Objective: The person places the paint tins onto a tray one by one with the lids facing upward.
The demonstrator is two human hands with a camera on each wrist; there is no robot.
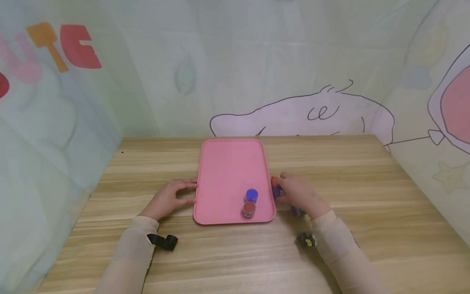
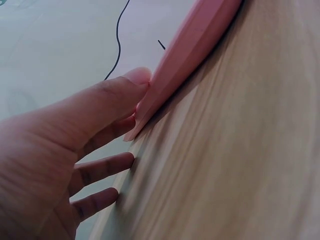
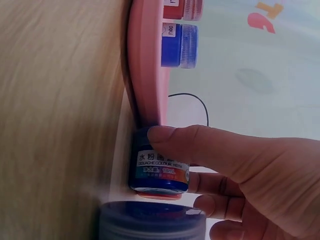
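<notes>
Beside the pink tray my left hand has its fingers spread, with fingertips against the left rim. Its thumb touches the tray's outer wall. My right hand holds a dark blue gouache paint jar, which lies on its side by the tray's right rim. The thumb is across the jar, with other fingers partly hidden behind it. Something red shows just beyond this jar, mostly hidden. Standing on the tray, near its front right corner, are a blue paint jar and a red paint jar.
Another dark blue jar is on the wooden table, partly under the right hand and wrist. Black devices stick out from both wrists. A printed cloth backdrop hangs behind the table.
</notes>
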